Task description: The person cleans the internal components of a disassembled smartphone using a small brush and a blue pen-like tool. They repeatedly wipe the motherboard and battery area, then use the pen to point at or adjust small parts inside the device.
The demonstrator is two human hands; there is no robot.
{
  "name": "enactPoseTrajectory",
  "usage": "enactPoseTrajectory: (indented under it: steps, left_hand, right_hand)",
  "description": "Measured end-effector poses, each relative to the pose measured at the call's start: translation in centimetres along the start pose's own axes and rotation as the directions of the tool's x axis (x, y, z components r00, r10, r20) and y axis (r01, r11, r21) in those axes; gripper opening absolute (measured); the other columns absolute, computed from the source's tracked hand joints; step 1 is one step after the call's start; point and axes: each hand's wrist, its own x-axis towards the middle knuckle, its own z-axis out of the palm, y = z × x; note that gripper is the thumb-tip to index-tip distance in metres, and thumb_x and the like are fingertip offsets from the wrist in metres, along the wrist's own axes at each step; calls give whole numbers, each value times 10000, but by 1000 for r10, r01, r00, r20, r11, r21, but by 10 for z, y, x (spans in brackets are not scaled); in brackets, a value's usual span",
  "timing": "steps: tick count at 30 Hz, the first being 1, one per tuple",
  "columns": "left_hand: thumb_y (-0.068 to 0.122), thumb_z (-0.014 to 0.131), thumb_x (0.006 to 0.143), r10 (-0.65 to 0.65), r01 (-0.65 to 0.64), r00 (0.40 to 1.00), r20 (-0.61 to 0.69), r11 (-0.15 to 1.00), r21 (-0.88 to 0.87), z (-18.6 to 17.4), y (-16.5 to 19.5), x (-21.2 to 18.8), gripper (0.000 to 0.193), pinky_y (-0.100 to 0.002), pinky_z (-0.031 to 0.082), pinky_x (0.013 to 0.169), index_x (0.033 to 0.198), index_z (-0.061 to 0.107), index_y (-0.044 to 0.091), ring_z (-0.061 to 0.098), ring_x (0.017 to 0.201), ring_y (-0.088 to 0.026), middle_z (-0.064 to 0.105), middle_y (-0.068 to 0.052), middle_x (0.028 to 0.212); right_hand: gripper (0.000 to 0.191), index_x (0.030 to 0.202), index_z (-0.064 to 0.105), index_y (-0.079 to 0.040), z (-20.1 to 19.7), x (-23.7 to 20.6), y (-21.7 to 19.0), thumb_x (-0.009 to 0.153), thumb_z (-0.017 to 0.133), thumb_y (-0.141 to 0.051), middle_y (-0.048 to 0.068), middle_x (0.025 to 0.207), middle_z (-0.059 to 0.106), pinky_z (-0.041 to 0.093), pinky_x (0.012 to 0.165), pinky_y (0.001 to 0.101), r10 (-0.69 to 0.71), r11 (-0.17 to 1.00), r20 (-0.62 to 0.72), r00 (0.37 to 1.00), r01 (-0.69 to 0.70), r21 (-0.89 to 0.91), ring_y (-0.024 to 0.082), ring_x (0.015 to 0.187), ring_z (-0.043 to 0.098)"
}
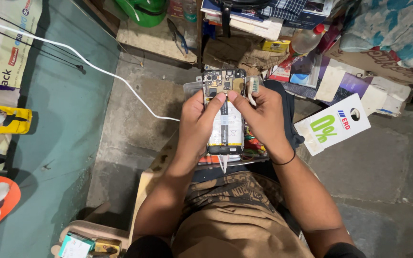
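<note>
Hands, left hand [198, 119] and right hand [263, 114], curl closed around opened phone [224, 112], thumbs touching.

A white rectangular card sign with green and blue print [333, 124] lies tilted on the stone floor at right. A flat yellow package with a dark picture [2, 118] sits at the left edge, below a pale printed banner [11, 40]. A small yellow box [275, 46] rests on the cluttered shelf (beside a clear bottle). A white-and-teal small box [75, 246] lies at bottom left.
</note>
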Motion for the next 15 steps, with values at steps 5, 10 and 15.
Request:
enactPoseTrajectory:
  steps: [5, 10, 15]
  left_hand:
    - [98, 614, 1048, 23, -23, 1000, 7, 1000, 9, 1, -1, -1, 170, -233, 516, 748, 1134, 698, -23, 636, 844, -58, 721, -25, 976]
    - [93, 609, 1048, 42, -42, 999, 12, 999, 32, 5, 3, -2, 170, -231, 522, 741, 1138, 696, -20, 641, 838, -54, 726, -25, 977]
    - [88, 599, 1038, -20, 21, 999, 31, 1000, -10, 5, 11, -5, 180, -224, 522, 750, 1153, 692, -14, 645, 851, -49, 727, -22, 996]
  right_hand:
    - [149, 1088, 746, 13, -1, -1, 5, 1000, 685, -91, 0, 923, 740, 504, 725, 214, 2, 999, 10, 1000, -2, 43, 28, 821, 620]
    - [165, 1084, 743, 15, -3, -3, 10, 1023, 672, -120, -2, 899, 716, 464, 688, 215, 30, 997, 16, 999, -31, 75, 31, 785, 584]
    - [219, 1105, 715, 7, -8, -2, 16, 1059, 599, -173, -17, 953, 724, 484, 733, 209, -10, 976, 66, 998, -5, 218, 20, 833, 606]
